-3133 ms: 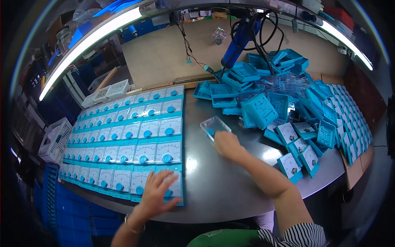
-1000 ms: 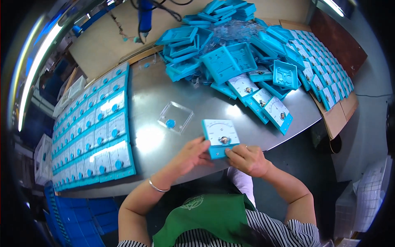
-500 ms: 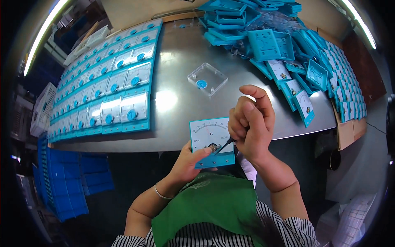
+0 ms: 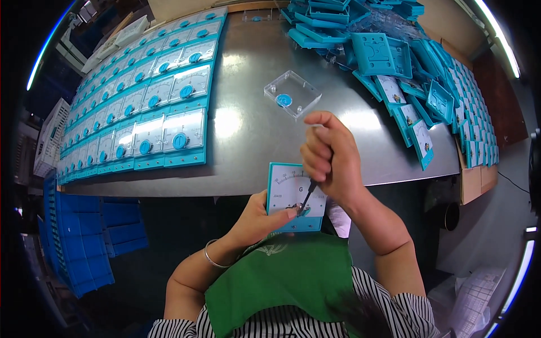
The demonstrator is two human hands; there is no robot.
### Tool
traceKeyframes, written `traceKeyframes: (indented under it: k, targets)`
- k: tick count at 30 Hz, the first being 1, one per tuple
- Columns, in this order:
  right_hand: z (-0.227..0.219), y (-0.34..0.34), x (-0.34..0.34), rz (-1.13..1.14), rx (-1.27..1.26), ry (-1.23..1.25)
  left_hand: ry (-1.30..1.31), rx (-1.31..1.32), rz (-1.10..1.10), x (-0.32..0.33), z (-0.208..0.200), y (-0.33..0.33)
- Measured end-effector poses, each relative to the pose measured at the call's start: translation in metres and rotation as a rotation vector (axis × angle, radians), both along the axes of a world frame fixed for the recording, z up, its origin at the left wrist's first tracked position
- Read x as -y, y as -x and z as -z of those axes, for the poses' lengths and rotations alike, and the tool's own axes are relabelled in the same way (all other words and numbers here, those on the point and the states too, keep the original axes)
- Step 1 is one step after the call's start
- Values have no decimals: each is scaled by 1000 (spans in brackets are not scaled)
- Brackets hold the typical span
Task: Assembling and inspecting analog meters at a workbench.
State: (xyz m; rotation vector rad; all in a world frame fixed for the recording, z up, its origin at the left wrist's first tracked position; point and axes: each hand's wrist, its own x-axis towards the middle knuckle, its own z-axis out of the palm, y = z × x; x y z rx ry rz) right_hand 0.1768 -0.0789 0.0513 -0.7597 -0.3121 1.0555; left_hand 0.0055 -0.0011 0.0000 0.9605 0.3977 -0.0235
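Note:
In my left hand [image 4: 260, 221] is a galvanometer [image 4: 283, 192], a teal-based meter with a white dial, held tilted at the table's front edge. My left thumb presses beside the small metal movement in its lower middle. My right hand [image 4: 332, 160] is closed around a screwdriver [image 4: 309, 194]; its dark shaft slants down and its tip is at the movement. The handle is mostly hidden in my fist. Beyond my hands, a clear plastic cover [image 4: 293, 94] with a blue round knob lies on the metal table [image 4: 248, 141].
Rows of covered meters [image 4: 152, 121] fill the table's left side. On the right are a heap of teal cases [image 4: 375, 53], several uncovered meters [image 4: 421, 138] and more stacked rows [image 4: 476, 118]. Blue crates [image 4: 84, 242] stand below left. A cardboard piece [image 4: 479, 183] is at the right edge.
The meter has turned and tilted in my left hand. My right hand has moved slightly left, and the screwdriver now stands steeper. The whole view has shifted a little.

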Motion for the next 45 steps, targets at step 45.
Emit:
traceKeyframes:
  k: [45]
  targets:
    - [33, -42, 22, -260, 1815, 538, -97, 147, -520, -16, 14, 29]
